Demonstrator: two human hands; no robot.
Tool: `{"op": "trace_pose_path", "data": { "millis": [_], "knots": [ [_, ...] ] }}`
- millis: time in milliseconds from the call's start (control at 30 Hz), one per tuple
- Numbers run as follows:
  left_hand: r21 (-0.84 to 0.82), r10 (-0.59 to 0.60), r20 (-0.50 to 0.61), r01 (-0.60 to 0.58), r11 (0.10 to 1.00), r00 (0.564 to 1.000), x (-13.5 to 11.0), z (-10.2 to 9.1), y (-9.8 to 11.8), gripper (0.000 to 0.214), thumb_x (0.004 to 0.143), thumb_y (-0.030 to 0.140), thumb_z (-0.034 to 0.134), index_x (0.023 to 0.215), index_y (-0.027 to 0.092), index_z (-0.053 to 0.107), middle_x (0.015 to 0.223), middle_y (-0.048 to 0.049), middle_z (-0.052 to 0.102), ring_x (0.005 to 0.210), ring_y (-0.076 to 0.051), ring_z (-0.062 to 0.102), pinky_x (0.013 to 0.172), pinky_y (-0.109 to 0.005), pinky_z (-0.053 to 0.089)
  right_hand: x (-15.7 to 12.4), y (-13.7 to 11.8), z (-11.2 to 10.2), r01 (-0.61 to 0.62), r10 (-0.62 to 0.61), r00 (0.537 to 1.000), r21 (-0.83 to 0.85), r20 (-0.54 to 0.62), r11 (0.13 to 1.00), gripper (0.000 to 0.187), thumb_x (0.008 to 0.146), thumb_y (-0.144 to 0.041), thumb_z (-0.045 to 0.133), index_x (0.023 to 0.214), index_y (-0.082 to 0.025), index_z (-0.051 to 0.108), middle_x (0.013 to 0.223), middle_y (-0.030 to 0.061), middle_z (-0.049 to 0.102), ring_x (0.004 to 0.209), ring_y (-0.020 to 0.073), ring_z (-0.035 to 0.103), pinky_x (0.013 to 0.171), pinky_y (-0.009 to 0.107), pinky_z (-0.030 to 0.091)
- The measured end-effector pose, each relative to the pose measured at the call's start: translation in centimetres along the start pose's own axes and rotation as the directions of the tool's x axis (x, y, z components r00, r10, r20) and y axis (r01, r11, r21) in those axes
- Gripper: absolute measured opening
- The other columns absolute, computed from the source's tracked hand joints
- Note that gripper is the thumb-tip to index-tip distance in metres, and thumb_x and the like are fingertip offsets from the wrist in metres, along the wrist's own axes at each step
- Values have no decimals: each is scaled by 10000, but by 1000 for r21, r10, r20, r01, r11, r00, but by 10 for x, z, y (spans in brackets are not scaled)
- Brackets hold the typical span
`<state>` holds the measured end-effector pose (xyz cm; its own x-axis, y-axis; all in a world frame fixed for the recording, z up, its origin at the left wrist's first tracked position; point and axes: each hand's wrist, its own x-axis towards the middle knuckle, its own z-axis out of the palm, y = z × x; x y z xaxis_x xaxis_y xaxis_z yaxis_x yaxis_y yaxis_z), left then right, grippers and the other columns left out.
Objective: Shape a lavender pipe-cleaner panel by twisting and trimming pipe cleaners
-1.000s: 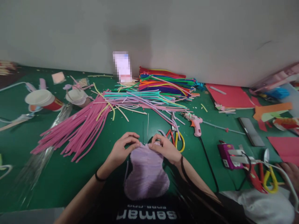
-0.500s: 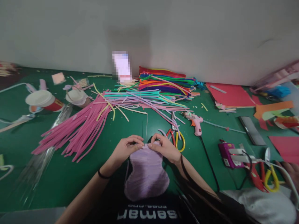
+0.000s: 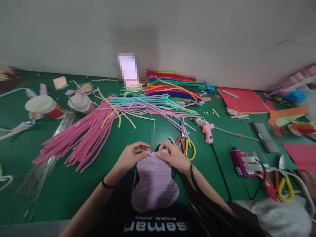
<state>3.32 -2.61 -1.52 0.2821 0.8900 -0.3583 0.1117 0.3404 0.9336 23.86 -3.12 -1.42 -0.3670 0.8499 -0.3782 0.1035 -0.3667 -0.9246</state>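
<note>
Between my hands hangs a lilac fuzzy panel (image 3: pixel 155 184) that looks built up from rows of pipe cleaners, narrower at its middle. My left hand (image 3: pixel 135 154) pinches its top edge on the left. With thumb and fingers, my right hand (image 3: pixel 172 155) grips the same edge a little to the right. A thin pale strand (image 3: pixel 154 133) runs upward from between the fingertips. Just beyond my right hand lie pliers or scissors with red and yellow handles (image 3: pixel 190 151). The panel's lower end rests near my black shirt (image 3: pixel 158 225).
Pink pipe cleaners (image 3: pixel 84 138) fan out at left, near a paper cup (image 3: pixel 44 107). Multicoloured bundles (image 3: pixel 172 87) lie at the back. A pink glue gun (image 3: pixel 207 130), a dark phone-like slab (image 3: pixel 265 136) and a purple box (image 3: pixel 239 163) are at right. Another person's hand (image 3: pixel 307 181) shows at the right edge.
My left fingertips have shifted slightly at the panel's top edge. My right hand keeps its pinch; the view has moved very little.
</note>
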Motion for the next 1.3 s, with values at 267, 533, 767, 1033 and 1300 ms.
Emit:
{"op": "trace_pose_path", "data": {
  "millis": [267,533,767,1033,1300],
  "knots": [
    [146,11,97,-25,989,995,-1,-9,9,345,883,446,511,948,178,718,929,-48,703,886,-192,601,803,-275,447,-1,0,5,-58,58,998,174,5,983,340,702,-442,758,866,-189,601,603,-67,517,510,68,385,492,191,290],
    [49,-127,392,118,992,911,13,-34,15,241,789,366,677,904,154,691,842,-34,668,742,-140,567,670,-225,411,-3,5,12,-10,16,999,199,-31,980,308,662,-419,792,792,-163,679,666,-30,582,586,81,441,537,201,321],
    [18,3,364,-11,1000,931,20,-35,2,213,788,342,687,831,138,645,788,-16,607,713,-127,543,661,-228,402,-4,5,13,-19,30,999,245,-43,969,295,660,-400,799,778,-156,685,640,-37,571,569,74,436,541,199,320],
    [251,-17,300,-62,966,954,3,-43,18,213,830,371,609,825,158,602,770,7,575,569,-104,501,507,-215,395,-7,7,12,23,-13,996,115,-88,993,266,719,-408,746,785,-160,676,643,-28,579,555,81,447,522,204,328],
    [154,-47,187,18,988,981,4,-31,26,219,851,294,521,923,163,682,941,-52,677,801,-158,594,667,-237,454,-8,4,15,22,-17,996,63,-84,998,251,723,-383,734,809,-156,671,652,-29,566,564,80,437,518,197,325]
  ]
}}
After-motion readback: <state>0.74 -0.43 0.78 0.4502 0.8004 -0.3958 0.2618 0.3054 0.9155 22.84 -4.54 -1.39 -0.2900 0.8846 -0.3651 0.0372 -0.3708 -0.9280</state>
